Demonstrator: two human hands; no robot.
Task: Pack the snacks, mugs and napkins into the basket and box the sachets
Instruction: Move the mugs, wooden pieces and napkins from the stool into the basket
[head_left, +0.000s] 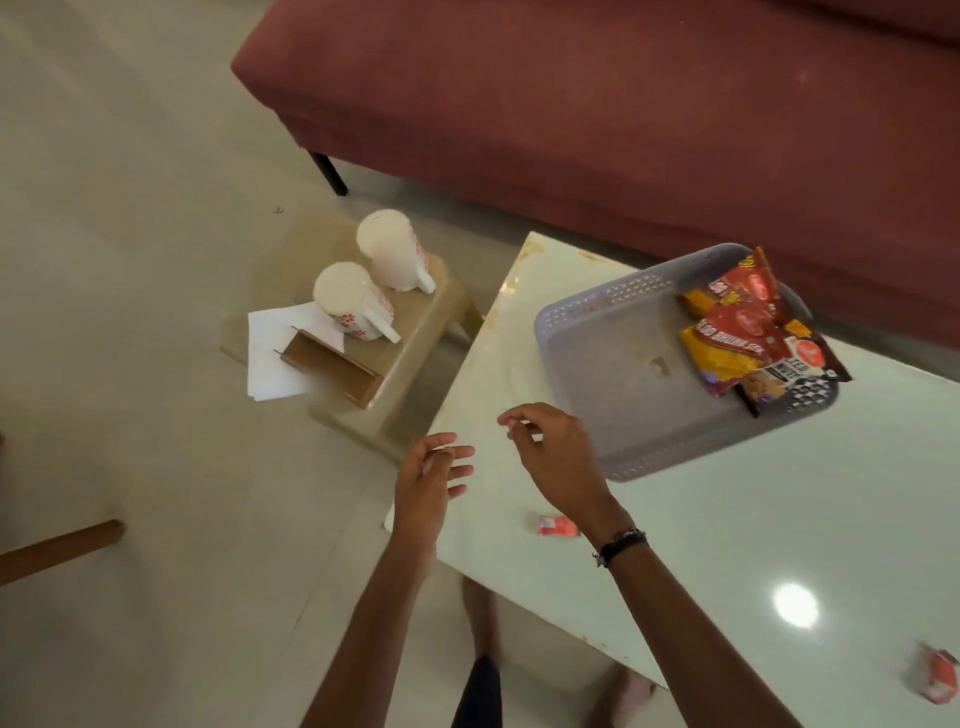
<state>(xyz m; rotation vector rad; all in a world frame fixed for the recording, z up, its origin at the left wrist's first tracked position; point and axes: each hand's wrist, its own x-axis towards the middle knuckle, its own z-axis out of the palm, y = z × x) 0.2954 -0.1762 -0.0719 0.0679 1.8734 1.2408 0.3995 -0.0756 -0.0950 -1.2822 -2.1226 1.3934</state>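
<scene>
A grey perforated basket (613, 332) stands on the white table (753, 545), with several snack packets (748, 332) piled at its right side. Two white mugs, one near (348, 299) and one farther back (392, 249), stand upside down on a low stool (415, 332) to the left. Beside them lie white napkins (270, 358) and an open brown cardboard box (332, 366). A red sachet (558, 526) lies on the table by my right wrist; another red sachet (937, 678) is at the far right edge. My left hand (426, 478) and right hand (556, 457) hover empty, fingers apart, over the table's left corner.
A dark red sofa (571, 104) runs along the back, its black leg (327, 171) near the stool. A wooden furniture leg (57, 551) pokes in at the left. Pale tiled floor (130, 208) surrounds the stool. My feet show under the table edge.
</scene>
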